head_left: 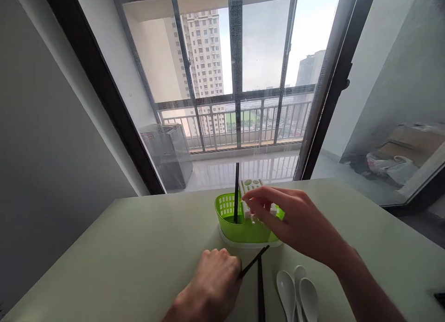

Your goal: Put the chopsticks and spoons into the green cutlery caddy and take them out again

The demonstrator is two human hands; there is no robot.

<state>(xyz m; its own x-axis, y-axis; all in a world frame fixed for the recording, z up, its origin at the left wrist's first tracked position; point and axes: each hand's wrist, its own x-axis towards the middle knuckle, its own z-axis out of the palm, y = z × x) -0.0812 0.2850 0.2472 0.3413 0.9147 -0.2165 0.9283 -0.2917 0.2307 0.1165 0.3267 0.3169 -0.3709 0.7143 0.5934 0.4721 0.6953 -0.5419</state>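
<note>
My left hand (217, 278), low in the middle, is closed around dark chopsticks (253, 263) whose ends stick out to the right. My right hand (281, 210) hovers over the right half of a green cutlery basket (236, 233). Its fingers are curved, with a gap between thumb and forefinger and nothing visible between them. A white perforated insert (251, 185) sits in the basket, partly hidden behind that hand. In the left compartment a pair of black chopsticks (237, 192) stands upright. More dark chopsticks (261, 289) lie on the table beside my left hand.
Several white spoons (285, 287) lie together on the pale green table (156, 247), right of the loose chopsticks. Beyond the table's far edge is a glass door with a dark frame (316, 127). A dark object (440, 298) rests at the right edge.
</note>
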